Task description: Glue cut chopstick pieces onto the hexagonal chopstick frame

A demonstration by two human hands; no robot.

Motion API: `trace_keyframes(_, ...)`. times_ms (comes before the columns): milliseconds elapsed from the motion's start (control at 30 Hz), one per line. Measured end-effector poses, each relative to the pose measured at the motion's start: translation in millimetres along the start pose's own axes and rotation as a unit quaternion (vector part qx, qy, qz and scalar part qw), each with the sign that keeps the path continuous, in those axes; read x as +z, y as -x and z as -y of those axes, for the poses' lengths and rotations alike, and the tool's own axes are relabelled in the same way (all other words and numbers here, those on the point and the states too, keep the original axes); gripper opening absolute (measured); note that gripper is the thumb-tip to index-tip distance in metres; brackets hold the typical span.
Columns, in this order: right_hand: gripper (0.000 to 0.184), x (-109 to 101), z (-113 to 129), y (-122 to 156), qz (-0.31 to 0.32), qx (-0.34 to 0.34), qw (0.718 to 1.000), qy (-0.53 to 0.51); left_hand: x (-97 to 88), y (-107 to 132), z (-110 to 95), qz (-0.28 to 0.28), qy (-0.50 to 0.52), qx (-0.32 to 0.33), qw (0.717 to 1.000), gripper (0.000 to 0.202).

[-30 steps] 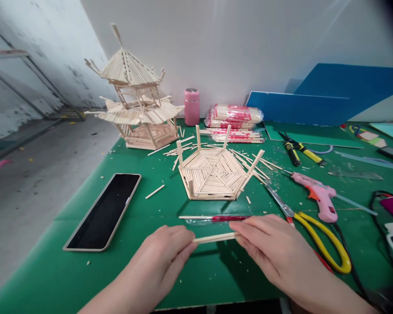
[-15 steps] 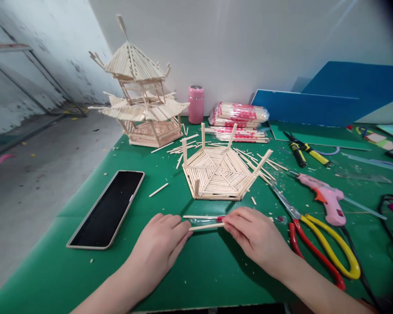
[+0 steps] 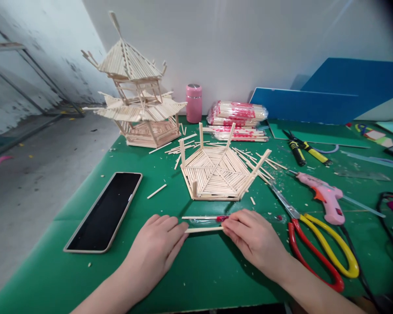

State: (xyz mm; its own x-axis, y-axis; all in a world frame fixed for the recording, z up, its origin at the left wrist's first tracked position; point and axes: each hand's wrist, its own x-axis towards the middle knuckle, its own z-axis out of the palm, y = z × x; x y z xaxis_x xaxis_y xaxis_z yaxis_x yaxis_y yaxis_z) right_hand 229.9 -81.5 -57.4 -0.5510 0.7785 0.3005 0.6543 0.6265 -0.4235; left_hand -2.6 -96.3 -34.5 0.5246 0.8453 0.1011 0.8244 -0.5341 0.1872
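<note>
Between my two hands runs a pale wooden chopstick (image 3: 205,230), held level just above the green tabletop. My left hand (image 3: 162,242) pinches its left end, my right hand (image 3: 249,235) its right end; the fingers cover both tips. Just behind it lies another chopstick (image 3: 199,217) with a clear and red wrapper, partly hidden by my right hand. Farther back stands a six-sided stick base (image 3: 216,174) with a woven-looking floor and upright posts at its corners; the front left post is short.
A stick pagoda (image 3: 140,107) stands at the back left, a phone (image 3: 105,213) at left. Right of my hands lie scissors (image 3: 314,235), a pink glue gun (image 3: 324,196) and pliers (image 3: 306,148). Behind are a pink bottle (image 3: 194,104) and wrapped chopsticks (image 3: 237,114). Stick offcuts are scattered around.
The whole view has shifted slightly. Both hands keep their hold on the chopstick, which looks a little more level; the other things stay in place.
</note>
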Motion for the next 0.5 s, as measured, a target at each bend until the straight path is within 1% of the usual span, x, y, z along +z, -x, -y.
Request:
trace_keyframes(167,0.018,-2,5,3,0.026,-0.003,0.999,-0.036,-9.4,3,-1,0.043,0.009,0.011,0.999,0.025)
trace_keyframes(233,0.018,-6,2,2,0.029,0.001,0.998,-0.051,-10.5,3,-1,0.061,0.002,0.022,0.998,0.026)
trace_keyframes(300,0.018,-11,-3,0,0.021,0.023,0.999,-0.035,-9.9,3,1,0.073,0.001,0.032,0.997,0.026)
trace_keyframes(367,0.017,-16,-10,-4,0.020,0.048,0.999,0.013,-8.5,4,4,0.071,0.007,0.036,0.997,0.026)
trace_keyframes(433,0.015,-19,-15,-7,0.026,0.053,0.997,0.051,-7.3,6,7,0.059,0.015,0.036,0.997,0.026)
trace_keyframes(500,0.016,-23,-18,-10,0.032,0.045,0.997,0.045,-7.0,8,10,0.052,0.030,0.032,0.998,0.025)
